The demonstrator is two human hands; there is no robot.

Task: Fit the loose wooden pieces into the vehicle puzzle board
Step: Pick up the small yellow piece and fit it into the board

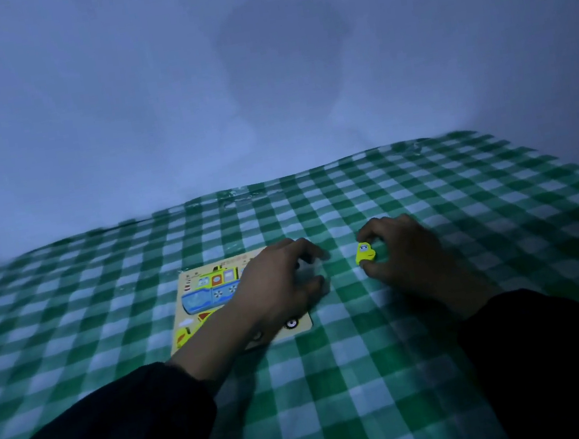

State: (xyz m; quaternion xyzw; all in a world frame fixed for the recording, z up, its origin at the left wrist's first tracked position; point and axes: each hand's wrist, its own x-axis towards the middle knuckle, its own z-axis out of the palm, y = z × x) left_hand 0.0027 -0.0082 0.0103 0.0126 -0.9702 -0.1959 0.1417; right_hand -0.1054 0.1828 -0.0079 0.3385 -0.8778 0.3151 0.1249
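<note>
We worked at a surface covered by a green-and-white checked cloth (344,381), which ran from the near edge of the view to a far edge where it met a plain, dim, bluish wall (109,96). The light was low, and a soft rounded shadow (285,56) lay on that wall above the middle of the cloth. A small dark shape showed at the far left edge, too dim for us to tell what it was.

The puzzle board (196,310) lay flat on the cloth, left of centre. On it we could see a blue and yellow boat picture (208,289) at its far side, a yellow vehicle with a red part (191,329) at its near left, and a black-and-white wheel (291,322) near its near right corner.

Our left hand (279,285) lay across the right part of the board, covering it, with the dark sleeve (106,438) behind it. Its fingers were curled and reached past the board's right edge toward the cloth; we could not tell whether they held anything.

Our right hand (407,253) was on the cloth to the right of the board, well clear of it. Its thumb and fingertips were pinched on a small yellow wooden piece (364,253) with a cartoon face, held at the hand's left side, between the two hands and just above or on the cloth; which, we could not tell.
</note>
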